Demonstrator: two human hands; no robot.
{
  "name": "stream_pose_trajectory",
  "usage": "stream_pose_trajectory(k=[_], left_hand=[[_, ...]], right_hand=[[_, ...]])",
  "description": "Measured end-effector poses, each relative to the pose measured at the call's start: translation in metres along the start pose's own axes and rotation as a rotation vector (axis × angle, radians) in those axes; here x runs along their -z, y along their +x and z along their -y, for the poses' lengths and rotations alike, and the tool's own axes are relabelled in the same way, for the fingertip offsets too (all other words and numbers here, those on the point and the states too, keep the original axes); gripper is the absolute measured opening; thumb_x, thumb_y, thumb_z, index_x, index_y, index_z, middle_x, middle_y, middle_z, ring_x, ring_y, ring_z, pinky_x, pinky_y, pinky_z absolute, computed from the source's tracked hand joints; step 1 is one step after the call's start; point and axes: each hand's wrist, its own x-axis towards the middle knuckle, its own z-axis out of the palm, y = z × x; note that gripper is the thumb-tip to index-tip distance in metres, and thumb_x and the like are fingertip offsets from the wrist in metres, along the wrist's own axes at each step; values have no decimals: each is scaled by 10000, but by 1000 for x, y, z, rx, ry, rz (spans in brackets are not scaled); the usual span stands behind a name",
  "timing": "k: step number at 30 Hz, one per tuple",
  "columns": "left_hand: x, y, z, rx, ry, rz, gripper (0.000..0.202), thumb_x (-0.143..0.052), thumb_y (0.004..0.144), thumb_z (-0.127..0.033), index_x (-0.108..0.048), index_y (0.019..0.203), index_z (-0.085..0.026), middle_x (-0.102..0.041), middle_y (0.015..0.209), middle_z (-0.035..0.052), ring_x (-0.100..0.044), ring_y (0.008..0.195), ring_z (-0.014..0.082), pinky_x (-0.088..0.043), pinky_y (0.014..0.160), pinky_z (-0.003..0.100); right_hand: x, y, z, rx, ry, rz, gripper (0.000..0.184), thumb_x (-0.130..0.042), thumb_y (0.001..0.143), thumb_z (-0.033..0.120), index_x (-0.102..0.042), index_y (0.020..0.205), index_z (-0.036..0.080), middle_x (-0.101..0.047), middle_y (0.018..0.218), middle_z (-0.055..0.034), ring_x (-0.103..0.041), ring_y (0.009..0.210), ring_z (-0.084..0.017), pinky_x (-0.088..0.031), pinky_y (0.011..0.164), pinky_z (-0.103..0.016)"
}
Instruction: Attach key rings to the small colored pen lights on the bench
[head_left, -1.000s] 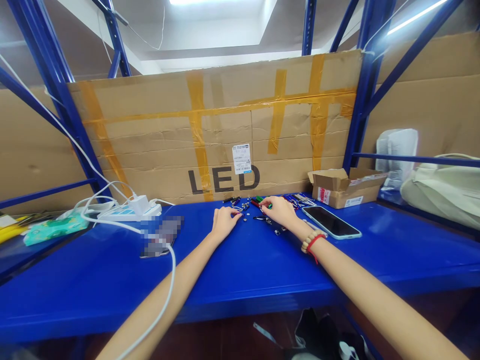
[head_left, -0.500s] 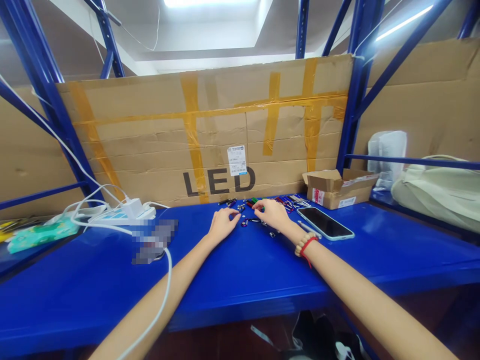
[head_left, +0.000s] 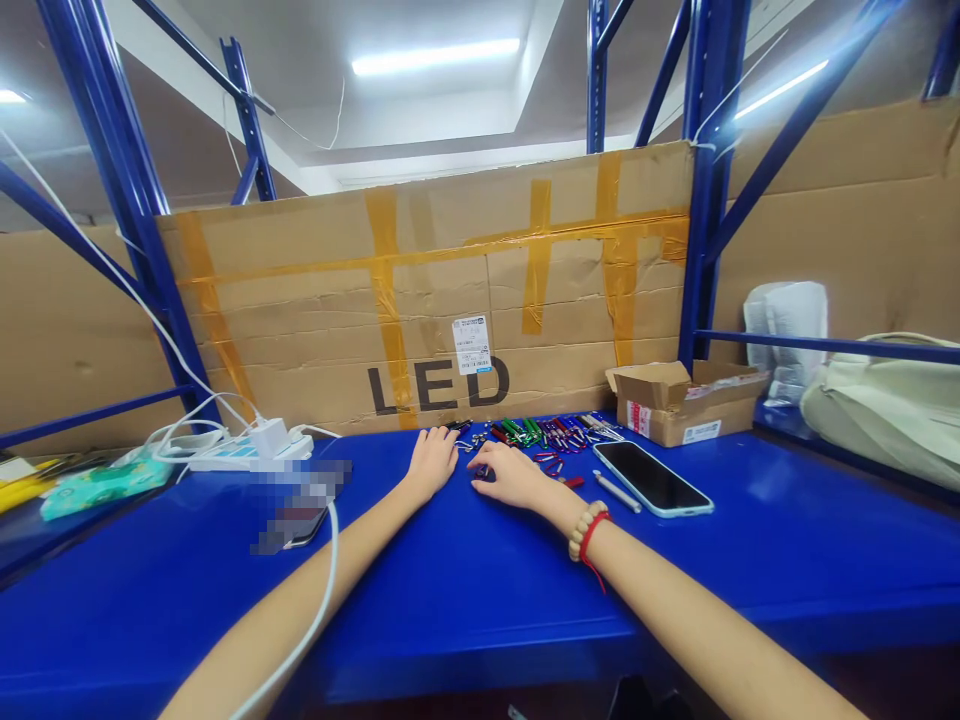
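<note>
My left hand [head_left: 433, 463] lies palm down on the blue table, fingers stretched forward, beside a few dark pieces [head_left: 457, 426] near the cardboard. My right hand [head_left: 513, 476] is curled low over the table, thumb and fingers around a small dark shiny piece [head_left: 484, 474], mostly hidden by them. Beyond the hands, small clips sorted by colour form a row: green ones [head_left: 531, 432], purple and red ones [head_left: 564, 436], and silver ones [head_left: 602, 428]. A few loose red loop-shaped clips [head_left: 552, 464] lie just behind my right hand.
A phone [head_left: 654, 478] and a pale pen [head_left: 617, 492] lie to the right, before an open carton [head_left: 686, 402]. On the left are a white power strip [head_left: 247, 450], a green packet [head_left: 105, 488] and a cable crossing my left forearm. Tall cardboard [head_left: 330, 330] stands behind the table.
The view has tilted up. My right hand has drawn back toward me, off the coloured row, uncovering the green clips. My left hand has flattened from a pinch-like curl.
</note>
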Motion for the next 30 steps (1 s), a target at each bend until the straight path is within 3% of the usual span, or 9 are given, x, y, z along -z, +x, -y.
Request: stream_pose_trajectory(k=[3, 9, 19, 24, 30], left_hand=[[-4, 15, -8, 15, 61, 50, 362, -329, 883, -236, -506, 1194, -181, -587, 1079, 128, -495, 1022, 247, -322, 884, 368], [-14, 32, -17, 92, 30, 79, 321, -336, 877, -194, -652, 926, -171, -640, 971, 134, -540, 944, 245, -350, 836, 368], [-14, 26, -8, 171, -88, 75, 322, -364, 858, -152, -670, 958, -173, -635, 1022, 109, -530, 989, 226, -330, 855, 344], [-18, 23, -7, 160, -139, 76, 330, -376, 882, -266, -624, 1078, -172, -621, 1079, 116, -514, 1024, 243, -331, 867, 352], [-18, 21, -8, 117, -173, 44, 303, -392, 871, -226, -686, 898, -158, -643, 993, 125, -522, 985, 249, -329, 853, 366]], right_hand=[[2, 0, 0, -26, -27, 36, 243, -541, 782, 211, -673, 984, 182, -629, 1027, -80, -589, 921, -177, -430, 807, -263], [3, 3, -8, -79, -4, 76, 234, -529, 750, 145, -693, 908, 201, -695, 903, -24, -624, 826, -152, -445, 703, -213], [0, 5, -15, -162, 96, 57, 217, -577, 701, 195, -694, 882, 222, -700, 850, 3, -623, 755, -143, -430, 637, -216], [-1, 5, -19, -144, 99, 55, 192, -580, 703, 180, -703, 849, 205, -698, 821, -9, -613, 727, -136, -426, 629, -212], [-1, 3, -17, -137, 95, 38, 176, -589, 705, 186, -708, 833, 210, -696, 807, -7, -600, 695, -132, -422, 610, -217]])
